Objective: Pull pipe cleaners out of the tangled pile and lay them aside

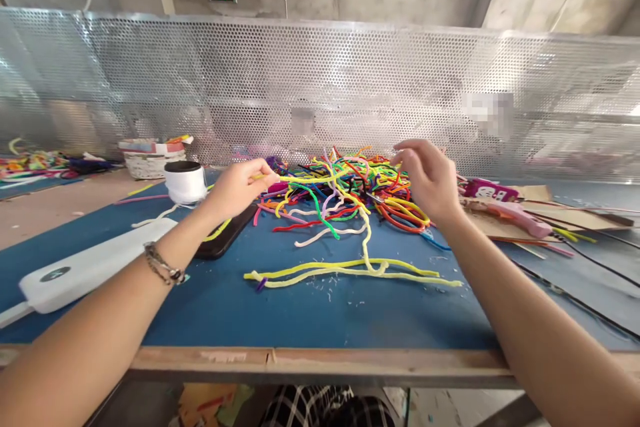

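My left hand [245, 187] pinches the end of a yellow pipe cleaner [313, 179], which stretches right across the front of a tangled heap of coloured pipe cleaners [350, 177]. Raised at the heap's right side, my right hand [430, 177] has its thumb and forefinger apart, with nothing visible between them. On the blue mat [310, 320] nearer me lie long yellow pipe cleaners [325, 272], side by side, with a small purple piece [261, 284] around their left end. A pale yellow pipe cleaner [367, 234] runs from the heap down to them.
A white spool [184, 184], a long white device [100, 264] and a dark flat phone-like object [230, 237] are at left. To the right lie a pink glue gun [520, 216], a purple package [490, 189] and black cables [585, 300]. A perforated metal screen [350, 80] stands behind.
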Demonstrator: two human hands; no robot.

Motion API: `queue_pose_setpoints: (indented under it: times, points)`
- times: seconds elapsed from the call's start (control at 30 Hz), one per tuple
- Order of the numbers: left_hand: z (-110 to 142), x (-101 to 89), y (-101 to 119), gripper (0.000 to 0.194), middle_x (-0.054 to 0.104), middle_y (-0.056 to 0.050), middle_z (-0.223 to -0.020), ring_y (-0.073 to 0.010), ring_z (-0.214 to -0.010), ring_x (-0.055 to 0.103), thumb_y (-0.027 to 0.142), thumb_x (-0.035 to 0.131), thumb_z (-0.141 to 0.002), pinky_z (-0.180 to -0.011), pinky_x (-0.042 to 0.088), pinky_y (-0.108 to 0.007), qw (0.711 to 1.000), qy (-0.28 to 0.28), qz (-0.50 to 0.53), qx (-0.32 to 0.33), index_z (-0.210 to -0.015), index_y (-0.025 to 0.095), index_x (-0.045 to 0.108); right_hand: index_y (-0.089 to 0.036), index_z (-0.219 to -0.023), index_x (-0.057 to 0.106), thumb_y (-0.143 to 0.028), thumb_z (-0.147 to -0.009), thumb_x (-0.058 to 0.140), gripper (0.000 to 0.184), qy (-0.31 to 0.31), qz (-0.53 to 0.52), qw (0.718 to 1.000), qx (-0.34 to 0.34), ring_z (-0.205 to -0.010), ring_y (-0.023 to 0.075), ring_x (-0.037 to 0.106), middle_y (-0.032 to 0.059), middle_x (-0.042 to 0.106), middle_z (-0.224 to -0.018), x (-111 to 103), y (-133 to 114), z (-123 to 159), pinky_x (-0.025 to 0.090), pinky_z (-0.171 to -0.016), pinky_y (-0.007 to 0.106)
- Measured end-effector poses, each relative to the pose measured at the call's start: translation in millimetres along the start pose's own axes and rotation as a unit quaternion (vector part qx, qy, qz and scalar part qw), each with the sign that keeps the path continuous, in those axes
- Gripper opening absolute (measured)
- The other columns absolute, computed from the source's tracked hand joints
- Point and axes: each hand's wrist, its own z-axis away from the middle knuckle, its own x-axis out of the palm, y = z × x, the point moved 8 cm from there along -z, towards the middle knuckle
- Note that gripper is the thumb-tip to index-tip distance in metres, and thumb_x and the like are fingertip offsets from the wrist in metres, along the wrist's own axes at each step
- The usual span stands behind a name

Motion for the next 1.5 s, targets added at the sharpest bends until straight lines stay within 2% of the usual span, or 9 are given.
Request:
queue_pose_setpoints:
  times: [0.07, 0.13, 0.23, 0.3, 0.47, 0.67, 1.0, 1.3, 1.5]
  points:
    - [8, 11.7, 18, 0.018, 0.037, 0.007, -0.046, -0.0059, -0.042, 0.030, 0.029, 0.050, -0.073, -0.042, 0.023, -0.018, 0.999, -0.010, -0.019, 0.032, -0.060, 0.016, 0.048, -0.016, -0.096, 0.053, -0.029, -0.082, 0.040, 0.024, -0.017, 0.100, 0.988, -0.119, -0.083, 0.0197, 0.055, 0.0104, 0.062, -0.090, 22, -35, 13, 0.041, -0.075, 0.035]
    - [17, 27.5, 33, 0.019, 0.039, 0.007, -0.047, -0.0057, -0.041, 0.029, 0.029, 0.048, -0.075, -0.041, 0.023, -0.018, 0.997, -0.045, -0.002, 0.061, -0.062, 0.016, 0.048, -0.016, -0.100, 0.052, -0.029, -0.083, 0.040, 0.025, -0.096, 0.138, 0.966, -0.197, -0.094, 0.0223, 0.052, 0.0130, 0.059, -0.101, 53, -62, 30, 0.039, -0.081, 0.036]
    - [28, 45.9, 45, 0.020, 0.039, 0.006, -0.048, -0.0061, -0.043, 0.030, 0.030, 0.046, -0.077, -0.041, 0.022, -0.018, 0.991, -0.093, 0.030, 0.087, -0.063, 0.016, 0.047, -0.016, -0.095, 0.054, -0.026, -0.087, 0.033, 0.024, -0.222, 0.131, 0.946, -0.199, -0.081, 0.0185, 0.055, 0.0105, 0.060, -0.091, 86, -77, 52, 0.041, -0.069, 0.029]
    - [31, 53.4, 46, 0.020, 0.036, 0.007, -0.048, -0.0062, -0.043, 0.030, 0.030, 0.047, -0.077, -0.041, 0.022, -0.018, 0.987, -0.124, 0.052, 0.090, -0.063, 0.016, 0.046, -0.015, -0.089, 0.055, -0.024, -0.088, 0.030, 0.027, -0.264, 0.118, 0.942, -0.169, -0.069, 0.0154, 0.055, 0.0080, 0.059, -0.081, 94, -75, 58, 0.040, -0.060, 0.025]
    - [30, 61.7, 40, 0.021, 0.034, 0.007, -0.050, -0.0062, -0.044, 0.029, 0.033, 0.045, -0.079, -0.041, 0.022, -0.018, 0.974, -0.186, 0.107, 0.077, -0.065, 0.016, 0.045, -0.014, -0.080, 0.056, -0.023, -0.087, 0.035, 0.025, -0.276, 0.076, 0.942, -0.174, -0.063, 0.0129, 0.053, 0.0057, 0.059, -0.071, 89, -71, 55, 0.035, -0.058, 0.021]
    - [26, 68.1, 40, 0.021, 0.030, 0.008, -0.048, -0.0061, -0.043, 0.026, 0.031, 0.044, -0.079, -0.041, 0.020, -0.018, 0.962, -0.242, 0.087, 0.086, -0.064, 0.017, 0.042, -0.014, -0.075, 0.057, -0.017, -0.083, 0.038, 0.022, -0.330, 0.017, 0.923, -0.198, -0.054, 0.0081, 0.046, 0.0015, 0.058, -0.064, 86, -69, 49, 0.032, -0.055, 0.018]
    - [28, 67.1, 28, 0.022, 0.042, 0.004, -0.059, -0.0079, -0.053, 0.037, 0.034, 0.043, -0.078, -0.050, 0.029, -0.018, 0.929, -0.342, 0.089, 0.106, -0.066, 0.016, 0.044, -0.012, -0.074, 0.059, -0.020, -0.082, 0.040, 0.022, -0.432, -0.056, 0.889, -0.137, -0.053, 0.0064, 0.044, 0.0000, 0.055, -0.062, 79, -57, 45, 0.033, -0.052, 0.017]
    - [24, 58.2, 14, 0.022, 0.042, 0.004, -0.059, -0.0073, -0.052, 0.037, 0.035, 0.045, -0.076, -0.049, 0.030, -0.017, 0.923, -0.358, 0.093, 0.109, -0.064, 0.016, 0.044, -0.013, -0.075, 0.061, -0.032, -0.082, 0.043, 0.027, -0.485, -0.091, 0.869, -0.037, -0.060, 0.0091, 0.048, 0.0017, 0.058, -0.068, 75, -32, 43, 0.037, -0.057, 0.021]
    - [20, 47.0, 13, 0.024, 0.052, 0.001, -0.063, -0.0087, -0.056, 0.045, 0.036, 0.049, -0.072, -0.052, 0.035, -0.017, 0.936, -0.333, 0.084, 0.072, -0.059, 0.016, 0.046, -0.014, -0.070, 0.060, -0.036, -0.080, 0.045, 0.029, -0.469, -0.115, 0.876, 0.007, -0.059, 0.0084, 0.045, 0.0000, 0.054, -0.065, 66, -20, 37, 0.034, -0.055, 0.021]
